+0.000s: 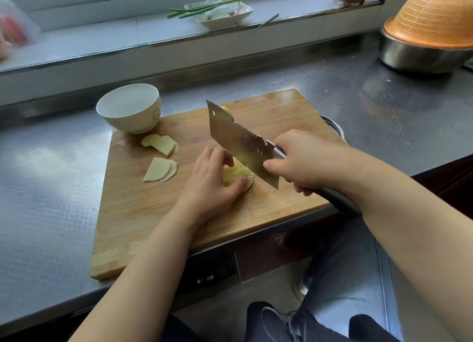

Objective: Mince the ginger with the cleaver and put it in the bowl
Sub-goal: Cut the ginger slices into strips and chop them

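While the right hand (302, 160) grips the cleaver (240, 142) over ginger (236, 174) pinned on the board (153, 213) by curled left fingers (225, 160), any slip could nick them.

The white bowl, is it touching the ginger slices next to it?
Apart. In the head view, bare cutting board shows between the white bowl and the nearest ginger slices; the bowl sits at the board's far left corner.

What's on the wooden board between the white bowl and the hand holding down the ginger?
Head view: two small piles of pale ginger slices lie between white ceramic bowl and left hand.
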Tool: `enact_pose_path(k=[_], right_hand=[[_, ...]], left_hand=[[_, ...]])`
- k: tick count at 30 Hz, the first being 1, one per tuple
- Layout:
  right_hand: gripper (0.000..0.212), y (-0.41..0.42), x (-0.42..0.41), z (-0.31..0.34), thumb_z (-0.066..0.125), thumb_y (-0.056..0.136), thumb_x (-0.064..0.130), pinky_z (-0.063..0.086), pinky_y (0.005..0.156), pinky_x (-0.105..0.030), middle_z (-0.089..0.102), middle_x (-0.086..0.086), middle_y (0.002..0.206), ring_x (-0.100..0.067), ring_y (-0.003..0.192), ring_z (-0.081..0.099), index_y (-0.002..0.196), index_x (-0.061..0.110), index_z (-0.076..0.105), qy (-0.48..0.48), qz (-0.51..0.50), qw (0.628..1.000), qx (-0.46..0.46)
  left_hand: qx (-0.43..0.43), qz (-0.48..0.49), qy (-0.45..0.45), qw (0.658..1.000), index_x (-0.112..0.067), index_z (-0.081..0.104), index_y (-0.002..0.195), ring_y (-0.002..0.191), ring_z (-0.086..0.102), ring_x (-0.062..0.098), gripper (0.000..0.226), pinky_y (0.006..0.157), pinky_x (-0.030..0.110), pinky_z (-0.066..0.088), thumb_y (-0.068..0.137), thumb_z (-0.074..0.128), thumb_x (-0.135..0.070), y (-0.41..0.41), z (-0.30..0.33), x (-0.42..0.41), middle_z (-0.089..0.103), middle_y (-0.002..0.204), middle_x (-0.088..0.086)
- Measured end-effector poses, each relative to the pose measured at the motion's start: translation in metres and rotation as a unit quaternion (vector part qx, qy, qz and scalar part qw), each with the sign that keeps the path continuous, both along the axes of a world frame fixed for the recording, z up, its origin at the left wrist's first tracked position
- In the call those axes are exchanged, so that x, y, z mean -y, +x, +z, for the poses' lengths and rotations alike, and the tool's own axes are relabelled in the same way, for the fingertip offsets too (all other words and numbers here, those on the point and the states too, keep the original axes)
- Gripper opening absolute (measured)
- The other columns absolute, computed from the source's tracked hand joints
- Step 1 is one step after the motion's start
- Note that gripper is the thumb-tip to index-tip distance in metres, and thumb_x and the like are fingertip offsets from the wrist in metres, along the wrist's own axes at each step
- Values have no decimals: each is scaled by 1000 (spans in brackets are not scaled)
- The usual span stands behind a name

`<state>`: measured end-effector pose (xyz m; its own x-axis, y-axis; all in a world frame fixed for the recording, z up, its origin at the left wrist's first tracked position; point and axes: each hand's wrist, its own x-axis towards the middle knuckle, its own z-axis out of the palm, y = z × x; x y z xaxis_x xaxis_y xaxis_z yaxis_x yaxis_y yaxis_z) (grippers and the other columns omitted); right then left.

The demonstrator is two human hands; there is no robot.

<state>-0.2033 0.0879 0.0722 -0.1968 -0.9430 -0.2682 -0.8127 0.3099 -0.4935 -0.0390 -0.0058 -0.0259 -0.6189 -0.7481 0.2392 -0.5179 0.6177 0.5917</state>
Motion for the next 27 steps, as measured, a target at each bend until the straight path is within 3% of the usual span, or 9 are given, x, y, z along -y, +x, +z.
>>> enact_pose_path(k=[7, 12, 17, 20, 22, 27], right_hand=[[13, 0, 13, 3, 47, 98, 17, 53, 47, -30, 66, -18, 79, -23, 55, 61, 91, 6, 52, 61, 7, 998, -22], [11, 0, 5, -9, 49, 94, 17, 58, 51, -33, 65, -13, 75, -25, 60, 67, 89, 10, 56, 59, -17, 996, -63], [4, -9, -1, -17, 52, 93, 17, 54, 48, -32, 58, -10, 72, -20, 51, 55, 92, 14, 54, 16, -70, 997, 23], [10, -15, -2, -12, 52, 92, 17, 56, 51, -35, 60, -12, 70, -20, 50, 56, 99, 13, 56, -3, -70, 997, 29], [8, -14, -4, -3, 52, 93, 16, 54, 46, -30, 60, -12, 68, -19, 47, 55, 99, 14, 57, -23, -58, 998, 32], [5, -2, -3, 9, 54, 94, 16, 52, 43, -26, 57, -5, 66, -15, 46, 54, 95, 17, 58, -27, -13, 999, 12]], left_hand=[[25, -19, -12, 999, -24, 47, 90, 100, 41, 13, 26, 89, 27, 35, 80, 62, -42, -2, -5, 3, 41, 102, -8], [21, -2, -45, 999, -22, 48, 92, 100, 43, 15, 24, 89, 31, 39, 83, 65, -38, -2, -9, 0, 43, 103, -6], [3, 22, -80, 997, -24, 52, 99, 99, 41, 12, 37, 84, 23, 31, 82, 52, -57, 2, -8, -7, 45, 104, -9], [3, 26, -88, 996, -24, 52, 97, 98, 41, 12, 26, 81, 20, 27, 85, 60, -45, 5, -4, -8, 45, 103, -10], [21, 10, -72, 997, -24, 51, 97, 100, 39, 12, 22, 82, 22, 28, 85, 63, -38, 6, -4, -9, 43, 105, -9], [58, 5, -87, 995, -24, 49, 96, 105, 33, 12, 21, 87, 23, 26, 83, 62, -34, 3, -5, -9, 42, 112, -6]])
